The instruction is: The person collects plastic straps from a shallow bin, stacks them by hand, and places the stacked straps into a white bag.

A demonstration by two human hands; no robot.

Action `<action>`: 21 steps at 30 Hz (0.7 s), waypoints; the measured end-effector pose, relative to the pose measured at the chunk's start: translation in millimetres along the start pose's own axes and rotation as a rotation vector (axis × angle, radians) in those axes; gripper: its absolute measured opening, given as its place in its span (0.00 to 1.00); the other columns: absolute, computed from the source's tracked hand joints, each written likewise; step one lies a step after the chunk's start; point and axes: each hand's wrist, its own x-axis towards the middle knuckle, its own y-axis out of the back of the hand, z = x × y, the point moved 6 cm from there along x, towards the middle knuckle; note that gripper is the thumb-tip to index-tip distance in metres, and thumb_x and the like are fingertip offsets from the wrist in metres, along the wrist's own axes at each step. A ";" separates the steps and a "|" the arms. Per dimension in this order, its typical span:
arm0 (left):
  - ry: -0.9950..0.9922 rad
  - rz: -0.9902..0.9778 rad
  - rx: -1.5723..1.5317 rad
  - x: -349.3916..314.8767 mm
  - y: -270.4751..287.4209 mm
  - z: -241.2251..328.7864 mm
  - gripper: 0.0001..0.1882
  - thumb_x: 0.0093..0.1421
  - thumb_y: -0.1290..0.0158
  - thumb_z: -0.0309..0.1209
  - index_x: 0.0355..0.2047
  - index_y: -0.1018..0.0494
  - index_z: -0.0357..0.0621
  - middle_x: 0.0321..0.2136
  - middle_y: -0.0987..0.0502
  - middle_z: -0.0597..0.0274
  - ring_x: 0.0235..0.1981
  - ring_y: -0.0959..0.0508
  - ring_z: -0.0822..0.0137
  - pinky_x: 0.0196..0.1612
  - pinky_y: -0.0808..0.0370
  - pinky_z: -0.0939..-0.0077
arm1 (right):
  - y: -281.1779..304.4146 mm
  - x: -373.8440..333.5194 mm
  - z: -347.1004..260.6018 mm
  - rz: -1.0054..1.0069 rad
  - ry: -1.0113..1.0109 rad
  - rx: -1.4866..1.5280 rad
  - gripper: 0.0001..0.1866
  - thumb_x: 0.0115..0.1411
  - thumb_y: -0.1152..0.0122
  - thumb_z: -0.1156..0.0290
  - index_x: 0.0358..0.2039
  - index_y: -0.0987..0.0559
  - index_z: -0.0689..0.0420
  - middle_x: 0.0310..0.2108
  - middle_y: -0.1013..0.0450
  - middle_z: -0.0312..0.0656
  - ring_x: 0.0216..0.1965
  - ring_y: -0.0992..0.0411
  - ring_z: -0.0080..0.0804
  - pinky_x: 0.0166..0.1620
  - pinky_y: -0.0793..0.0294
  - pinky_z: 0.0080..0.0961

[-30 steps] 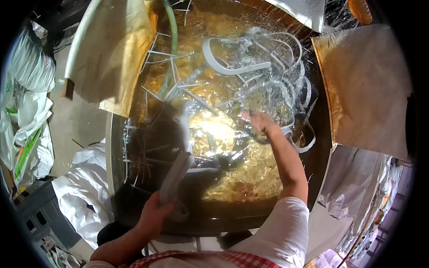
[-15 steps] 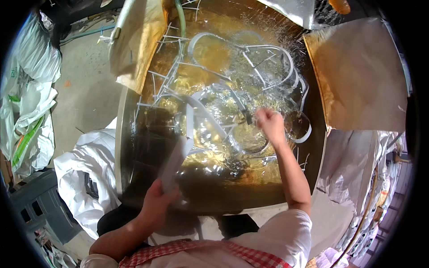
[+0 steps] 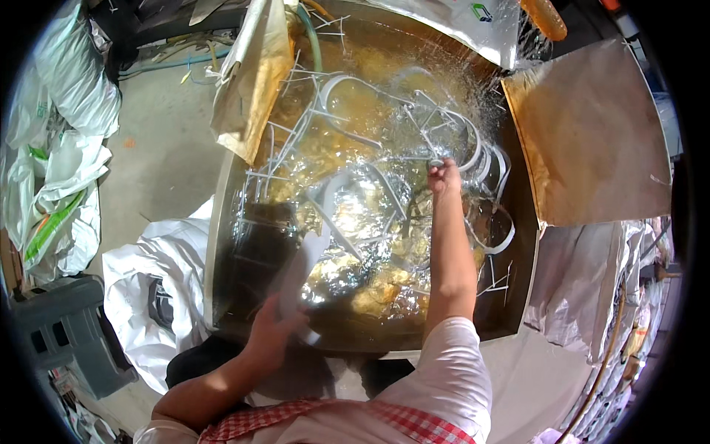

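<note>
My left hand (image 3: 274,333), low at the tub's near left, is closed round a bundle of flat whitish strips (image 3: 305,263), which rises toward the water. Its fingers are partly blurred. My right hand (image 3: 445,177) reaches out over the middle right of the tub. Its fingers pinch the end of a thin pale strip (image 3: 407,158) at the water's surface. Looped and straight pale strips (image 3: 347,137) lie in the shallow, rippling yellowish water around it. A wide brown-walled tub (image 3: 217,259) holds them all.
Stained boards stand at the tub's left (image 3: 255,96) and right (image 3: 592,140). A green hose (image 3: 313,44) enters at the far edge, and water splashes at the far right near an orange object (image 3: 543,18). White sacks (image 3: 144,270) and a grey crate (image 3: 70,325) are at left.
My right hand has moved farther out and slightly left, its forearm now straighter, and pinches a strip. My left hand stays low with its bundle. The whole view has shifted slightly.
</note>
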 end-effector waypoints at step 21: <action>-0.005 0.020 -0.071 -0.6 -10.9 5.8 0.14 0.51 0.48 0.22 0.39 0.36 0.41 0.33 0.30 0.65 0.33 0.27 0.70 0.39 0.31 0.75 | -124.2 -89.6 113.3 -0.270 -0.129 -0.397 0.09 0.57 0.46 0.69 0.35 0.33 0.58 0.23 0.34 0.40 0.29 0.34 0.29 0.28 0.31 0.25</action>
